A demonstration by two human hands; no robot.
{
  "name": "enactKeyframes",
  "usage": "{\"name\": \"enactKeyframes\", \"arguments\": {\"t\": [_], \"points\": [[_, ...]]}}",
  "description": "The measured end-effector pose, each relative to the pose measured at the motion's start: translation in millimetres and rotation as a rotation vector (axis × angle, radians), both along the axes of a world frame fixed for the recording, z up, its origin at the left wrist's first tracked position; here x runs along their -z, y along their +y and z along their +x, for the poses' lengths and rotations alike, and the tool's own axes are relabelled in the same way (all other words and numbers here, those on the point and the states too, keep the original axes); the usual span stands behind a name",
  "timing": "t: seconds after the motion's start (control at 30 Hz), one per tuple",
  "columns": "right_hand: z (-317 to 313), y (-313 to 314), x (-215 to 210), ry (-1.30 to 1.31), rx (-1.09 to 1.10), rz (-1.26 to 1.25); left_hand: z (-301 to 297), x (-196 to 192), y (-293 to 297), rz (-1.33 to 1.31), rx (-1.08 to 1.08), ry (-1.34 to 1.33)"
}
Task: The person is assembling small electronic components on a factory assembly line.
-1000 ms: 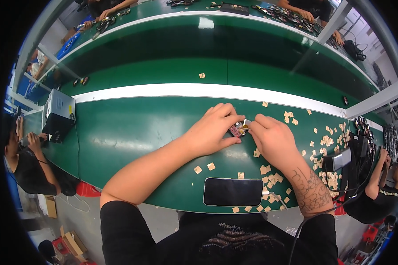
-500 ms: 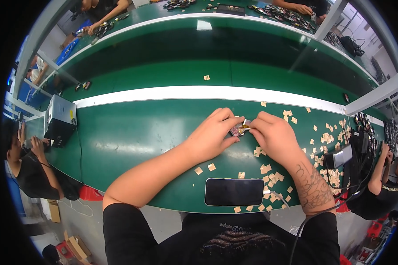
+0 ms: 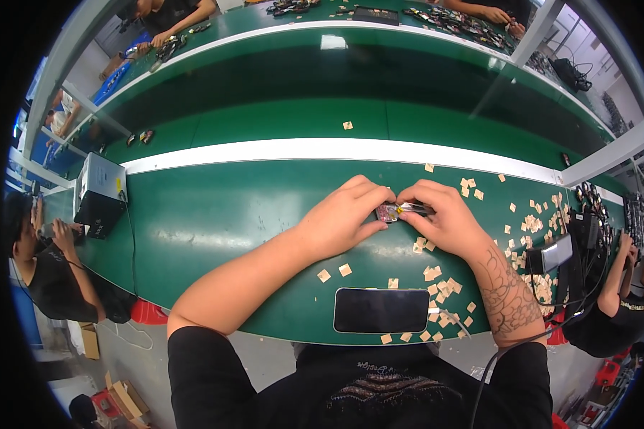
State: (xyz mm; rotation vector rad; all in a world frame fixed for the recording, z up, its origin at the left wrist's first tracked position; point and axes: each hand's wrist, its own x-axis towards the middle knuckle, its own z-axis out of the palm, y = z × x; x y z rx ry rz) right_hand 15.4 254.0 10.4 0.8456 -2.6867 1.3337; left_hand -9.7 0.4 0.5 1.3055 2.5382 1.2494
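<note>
Over the middle of the green bench, my left hand (image 3: 341,218) pinches a small electronic module (image 3: 386,213) between thumb and fingers. A reddish face shows on it, with a bit of yellow at its right end. From the right, my right hand (image 3: 442,218) is closed at that end, its fingertips close to the yellow bit. A slim dark and silvery piece (image 3: 418,209) lies between its thumb and fingers; its exact kind cannot be made out. Below the hands, a phone-like device (image 3: 381,310) with a black screen lies flat, a white cable plugged into its right side.
Many small beige square pieces (image 3: 447,287) are scattered over the bench's right side. Farther right stand a boxy device (image 3: 553,254) and dark cables. A dark and grey box (image 3: 100,194) stands at left. A white rail (image 3: 322,151) crosses behind. Other people work around.
My right hand has turned and its fingers have shifted, so the slim dark piece now shows in its grip. The left hand stays nearly still with the module.
</note>
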Motion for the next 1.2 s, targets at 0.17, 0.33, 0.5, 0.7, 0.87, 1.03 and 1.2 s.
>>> {"name": "enactKeyframes", "arguments": {"t": [0.17,0.33,0.5,0.7,0.87,1.03,1.2], "points": [[0.0,-2.3,-1.9,-0.124,0.066,-0.023,-2.0,1.6,-1.0,-0.010,0.046,0.080],[0.1,-2.4,-10.2,-0.204,0.045,-0.086,-2.3,2.3,-2.2,-0.050,0.065,0.172],[-3.3,10.1,-7.3,-0.264,0.002,-0.128,-2.0,4.2,-3.6,-0.121,0.075,0.272],[0.6,4.7,-12.6,-0.166,0.041,-0.038,1.1,2.4,-3.0,-0.146,0.067,0.298],[6.6,-8.4,-10.7,-0.050,0.081,0.072,2.4,1.0,-0.3,-0.173,0.060,0.295],[8.1,-13.2,-8.8,-0.036,0.098,0.090,0.1,2.7,-2.0,-0.123,0.061,0.259],[9.8,-16.6,-2.3,-0.012,0.118,0.039,0.4,-4.9,-1.9,-0.067,0.053,0.101]]}}
